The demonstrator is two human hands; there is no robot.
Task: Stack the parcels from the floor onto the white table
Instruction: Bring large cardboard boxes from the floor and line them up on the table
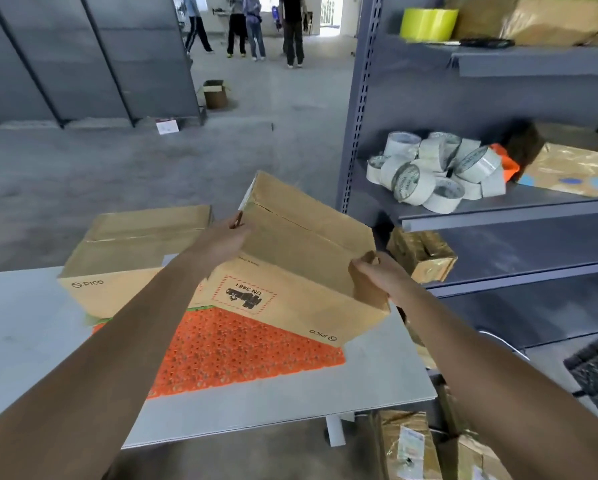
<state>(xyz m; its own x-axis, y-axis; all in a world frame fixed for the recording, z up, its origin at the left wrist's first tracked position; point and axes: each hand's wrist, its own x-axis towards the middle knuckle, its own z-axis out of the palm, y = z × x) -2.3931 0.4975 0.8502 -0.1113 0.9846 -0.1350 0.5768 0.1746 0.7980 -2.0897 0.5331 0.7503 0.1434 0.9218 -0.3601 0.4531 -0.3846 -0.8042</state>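
**Box held tilted near the table's right edge**

Parcels wrapped in brown tape [408, 445] lie on the floor by the table's near right side, so the job looks only partly done. Above them the white table [31, 323] carries a flat orange parcel [242, 351], with a closed box [135, 244] on its far left part.

The left hand [228, 237] curls its fingers over the left edge of the held box [308, 244]. The right hand [377, 277] clamps the near right corner, fingers wrapped round the cardboard. The held box hangs tilted over the right part of the orange parcel. Whether its low edge touches the parcel cannot be told.

Both grips sit on edges only, so the cardboard may buckle or slide out as the box is levelled. Set down where it hangs, it would lie close to the table's right edge and could tip towards the floor parcels. Pushed left, it may nudge the closed box towards the far edge.

The grey shelf upright [356, 133] stands just beside the held box's far corner, and a swing could strike it. Behind that are a wrapped shelf parcel [422, 258] and a heap of tape rolls [436, 174]. Higher up sits a yellow roll [429, 24]. Farther off, an open carton [216, 93] sits on the concrete, and several people [256, 26] stand well apart.
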